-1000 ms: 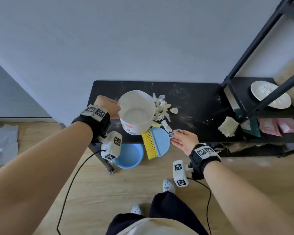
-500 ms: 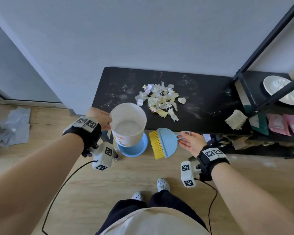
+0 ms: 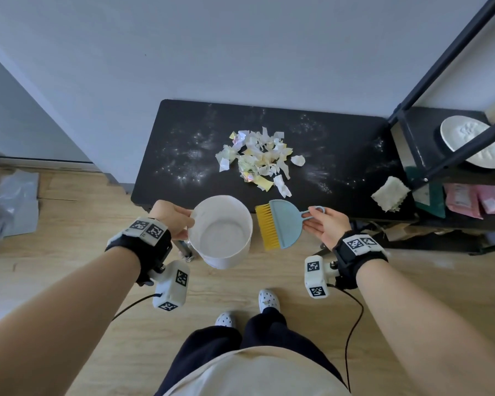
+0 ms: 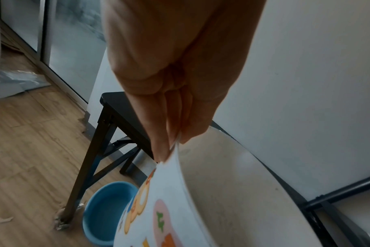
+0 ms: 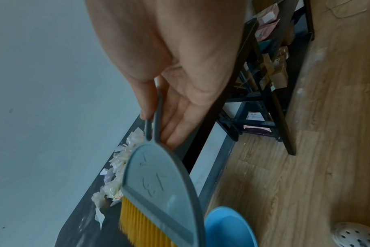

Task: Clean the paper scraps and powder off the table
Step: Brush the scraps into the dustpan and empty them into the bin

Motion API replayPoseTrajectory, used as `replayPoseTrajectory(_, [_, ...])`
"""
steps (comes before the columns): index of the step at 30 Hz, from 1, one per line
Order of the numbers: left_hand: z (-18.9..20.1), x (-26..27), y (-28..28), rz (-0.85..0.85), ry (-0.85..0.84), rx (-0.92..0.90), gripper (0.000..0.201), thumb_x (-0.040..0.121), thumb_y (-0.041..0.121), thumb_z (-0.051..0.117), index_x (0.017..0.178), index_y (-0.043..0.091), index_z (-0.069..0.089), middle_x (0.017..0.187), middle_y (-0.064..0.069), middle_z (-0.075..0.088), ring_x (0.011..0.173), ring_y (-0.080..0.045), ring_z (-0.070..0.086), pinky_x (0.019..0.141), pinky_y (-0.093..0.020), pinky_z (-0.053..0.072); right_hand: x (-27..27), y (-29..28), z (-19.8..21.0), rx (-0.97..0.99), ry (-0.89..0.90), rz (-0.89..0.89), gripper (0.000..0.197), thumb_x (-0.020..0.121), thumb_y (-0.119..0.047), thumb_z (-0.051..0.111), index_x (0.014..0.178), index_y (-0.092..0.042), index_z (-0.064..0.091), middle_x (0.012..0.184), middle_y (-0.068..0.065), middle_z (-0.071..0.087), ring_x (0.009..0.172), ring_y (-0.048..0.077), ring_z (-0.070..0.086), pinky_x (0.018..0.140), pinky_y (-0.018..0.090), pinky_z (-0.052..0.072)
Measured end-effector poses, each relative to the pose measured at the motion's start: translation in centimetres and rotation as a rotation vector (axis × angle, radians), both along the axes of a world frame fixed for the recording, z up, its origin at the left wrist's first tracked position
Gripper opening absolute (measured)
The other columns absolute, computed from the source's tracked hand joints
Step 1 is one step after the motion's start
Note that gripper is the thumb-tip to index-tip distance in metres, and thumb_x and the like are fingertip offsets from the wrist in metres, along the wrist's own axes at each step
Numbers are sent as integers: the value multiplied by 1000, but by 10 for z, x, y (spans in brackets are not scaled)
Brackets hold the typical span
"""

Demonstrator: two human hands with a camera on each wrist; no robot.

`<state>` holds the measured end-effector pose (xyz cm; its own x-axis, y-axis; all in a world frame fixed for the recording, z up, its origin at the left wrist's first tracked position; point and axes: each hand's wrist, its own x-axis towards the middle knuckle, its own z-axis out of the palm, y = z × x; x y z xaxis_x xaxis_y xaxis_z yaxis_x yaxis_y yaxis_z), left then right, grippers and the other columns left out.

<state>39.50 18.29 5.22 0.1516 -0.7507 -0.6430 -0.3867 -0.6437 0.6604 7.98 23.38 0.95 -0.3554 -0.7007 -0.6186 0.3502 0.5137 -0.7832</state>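
The black table (image 3: 340,155) stands against the wall, and everything here is placed from it. On its top, about the middle, lies a heap of paper scraps (image 3: 259,158) in white, yellow and pale pink, with 1 scrap lying a little apart on the heap's right. White powder (image 3: 189,155) is dusted over the tabletop on both sides of the heap, thicker on the left. Near the table's right end sits a folded pale cloth (image 3: 390,192).

In front of the table's near edge, off its surface, the left hand (image 3: 172,220) pinches the rim of a white tub (image 3: 220,232), thumb inside and fingers outside; the left wrist view shows coloured pictures printed on the tub's outer wall. The tub is open-mouthed and held roughly upright, its far rim overlapping the table's near edge in the head view.

Just right of the tub, the right hand (image 3: 327,227) holds a small blue brush (image 3: 280,224) by its loop handle, thumb on top and fingers stretched beneath. The yellow bristles point toward the tub, clear of the tabletop.

On the floor under the table's left end stands a blue basin (image 4: 105,212), beside the table leg
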Motion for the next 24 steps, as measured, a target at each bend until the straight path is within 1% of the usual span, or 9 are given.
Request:
replayPoseTrajectory(4, [-9, -3, 5, -53, -87, -5, 15, 73, -12, 63, 77, 1, 71, 74, -15, 67, 58, -27, 65, 53, -31, 59, -4, -3, 4, -17, 1, -4, 5, 93, -6, 57, 92, -4, 61, 90, 16, 67, 87, 27, 68, 82, 38, 55])
replayPoseTrajectory(7, [-19, -3, 10, -65, -108, 25, 16, 75, -13, 62, 80, 0, 69, 73, -14, 65, 56, -25, 62, 59, -35, 59, -6, -3, 6, -32, 0, -16, 7, 93, -7, 57, 96, -3, 61, 93, 16, 68, 90, 27, 68, 84, 38, 55])
replayPoseTrajectory(10, [-37, -4, 17, -122, -168, 49, 15, 73, -11, 61, 74, 1, 70, 71, -15, 64, 64, -28, 64, 72, -45, 59, -8, -3, 6, -36, 23, -25, 15, 92, -9, 59, 104, -2, 61, 99, 17, 69, 94, 26, 69, 79, 35, 56])
replayPoseTrajectory(12, [-51, -8, 20, -150, -185, 70, 15, 72, -10, 59, 72, 0, 70, 70, -16, 62, 62, -27, 62, 74, -50, 58, -9, -3, 4, -44, 21, -33, 15, 92, -11, 59, 104, -2, 61, 101, 17, 69, 95, 26, 69, 78, 35, 56])
replayPoseTrajectory(15, [-74, -19, 21, -163, -201, 96, 18, 72, -7, 56, 75, -1, 72, 67, -14, 62, 60, -25, 61, 74, -48, 59, -12, -3, 0, -52, 8, -48, 16, 92, -11, 59, 104, -1, 60, 102, 18, 69, 96, 27, 69, 80, 35, 56])
replayPoseTrajectory(17, [-90, -28, 19, -168, -198, 100, 15, 69, -5, 57, 67, -2, 72, 63, -13, 63, 66, -29, 68, 75, -48, 59, -17, -4, -2, -49, 7, -51, 18, 92, -12, 59, 107, 0, 60, 103, 18, 69, 97, 26, 69, 81, 35, 56])
replayPoseTrajectory(20, [-105, -45, 17, -149, -176, 115, 19, 66, -4, 56, 61, 5, 72, 64, -16, 67, 76, -33, 71, 76, -46, 59, -27, -7, -3, -40, -6, -43, 24, 92, -13, 59, 112, 1, 59, 105, 18, 69, 97, 25, 69, 83, 35, 56])
replayPoseTrajectory(22, [-110, -56, 16, -152, -197, 120, 21, 68, -2, 55, 69, 4, 75, 69, -15, 69, 70, -31, 68, 76, -40, 60, -36, -13, -5, -39, -17, -33, 24, 92, -13, 59, 112, 1, 59, 105, 18, 69, 97, 25, 69, 82, 34, 56])
replayPoseTrajectory(24, [-112, -68, 12, -157, -205, 130, 20, 69, -1, 55, 68, 6, 74, 68, -11, 65, 63, -26, 57, 70, -31, 57, -44, -22, -7, -35, -29, -12, 25, 92, -13, 60, 113, 1, 60, 105, 18, 69, 97, 24, 69, 81, 33, 56])
